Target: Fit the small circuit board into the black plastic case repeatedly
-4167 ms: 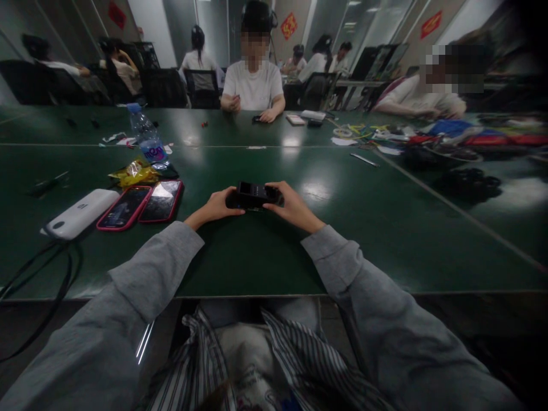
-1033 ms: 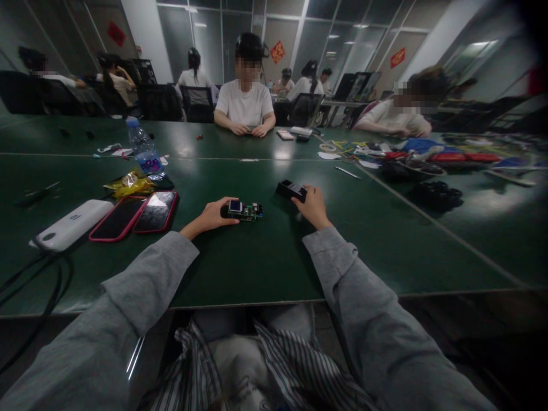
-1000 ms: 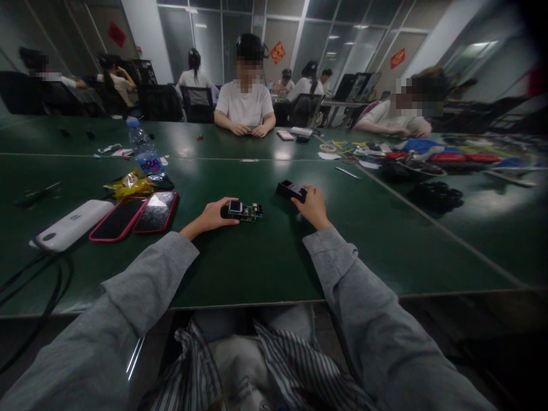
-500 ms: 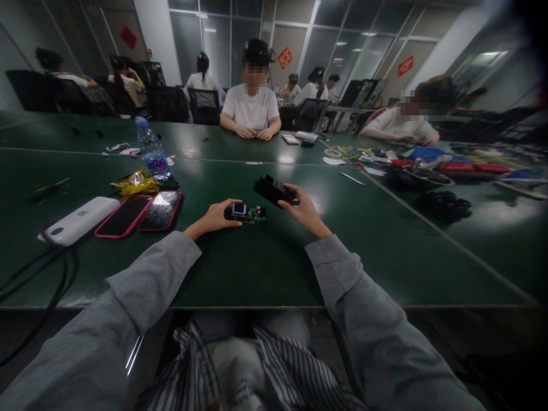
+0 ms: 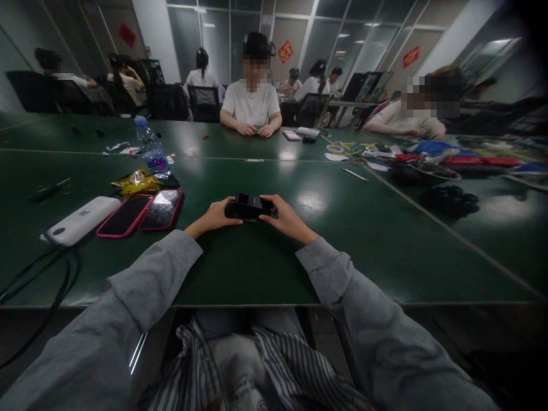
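Observation:
Over the green table, my right hand [image 5: 285, 217] grips a black plastic cover [image 5: 256, 205] by its right end. The cover lies over a circuit board [image 5: 250, 220], of which only a thin strip shows along the near side. My left hand [image 5: 218, 215] is closed on the board's left end, thumb on the near side and fingers on the far side. Whether the cover is fully seated on the board I cannot tell.
Left of my hands lie two phones in pink cases [image 5: 124, 216], a white power bank [image 5: 81, 220] with black cables, a yellow wrapper [image 5: 137, 181] and a water bottle [image 5: 152, 148]. Tangled cables [image 5: 355, 148] and a pen [image 5: 355, 174] are at right. A person [image 5: 252, 103] sits opposite.
My right hand has brought the black cover leftward, turned it over and lowered it onto the circuit board. The board, bare before, is now mostly covered. My left hand has kept its hold.

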Tool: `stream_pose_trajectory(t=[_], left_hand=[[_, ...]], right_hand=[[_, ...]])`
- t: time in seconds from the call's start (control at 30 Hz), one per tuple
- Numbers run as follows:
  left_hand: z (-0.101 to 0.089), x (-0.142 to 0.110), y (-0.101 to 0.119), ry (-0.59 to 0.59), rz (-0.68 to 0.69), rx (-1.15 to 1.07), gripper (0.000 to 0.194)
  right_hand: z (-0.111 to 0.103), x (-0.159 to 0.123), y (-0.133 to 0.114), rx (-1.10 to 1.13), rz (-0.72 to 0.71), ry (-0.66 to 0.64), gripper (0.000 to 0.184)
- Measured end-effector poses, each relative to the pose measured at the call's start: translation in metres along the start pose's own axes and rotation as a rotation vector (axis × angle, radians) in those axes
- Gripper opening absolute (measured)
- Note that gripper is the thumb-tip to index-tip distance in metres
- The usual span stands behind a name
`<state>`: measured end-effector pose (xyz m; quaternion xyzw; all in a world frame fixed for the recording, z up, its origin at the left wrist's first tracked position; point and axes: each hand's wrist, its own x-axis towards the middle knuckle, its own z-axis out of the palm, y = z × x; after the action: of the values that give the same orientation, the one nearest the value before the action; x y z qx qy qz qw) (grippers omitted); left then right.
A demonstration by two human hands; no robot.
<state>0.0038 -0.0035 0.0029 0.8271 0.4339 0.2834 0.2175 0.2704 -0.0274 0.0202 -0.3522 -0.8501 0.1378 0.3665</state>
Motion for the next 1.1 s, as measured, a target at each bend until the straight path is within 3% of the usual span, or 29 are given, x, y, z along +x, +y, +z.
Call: stream_pose_trajectory(t=[0.37,0.63,0.77,1.1], left_hand=[[0.0,-0.001,0.0,-0.005,0.008,-0.026,0.079],[-0.003,-0.001,0.005,-0.009,-0.015,-0.039,0.089],[-0.003,-0.002,0.005,-0.009,0.032,-0.078,0.094],[-0.003,-0.001,0.003,-0.014,0.079,-0.096,0.086]], right_hand=[[0.0,-0.002,0.002,0.02,0.023,-0.011,0.052],[-0.003,-0.001,-0.01,-0.063,0.003,-0.012,0.052],[0.001,-0.003,-0.007,-0.085,-0.008,-0.076,0.055],[0.005,-0.002,0.004,-0.036,0.006,-0.125,0.057]])
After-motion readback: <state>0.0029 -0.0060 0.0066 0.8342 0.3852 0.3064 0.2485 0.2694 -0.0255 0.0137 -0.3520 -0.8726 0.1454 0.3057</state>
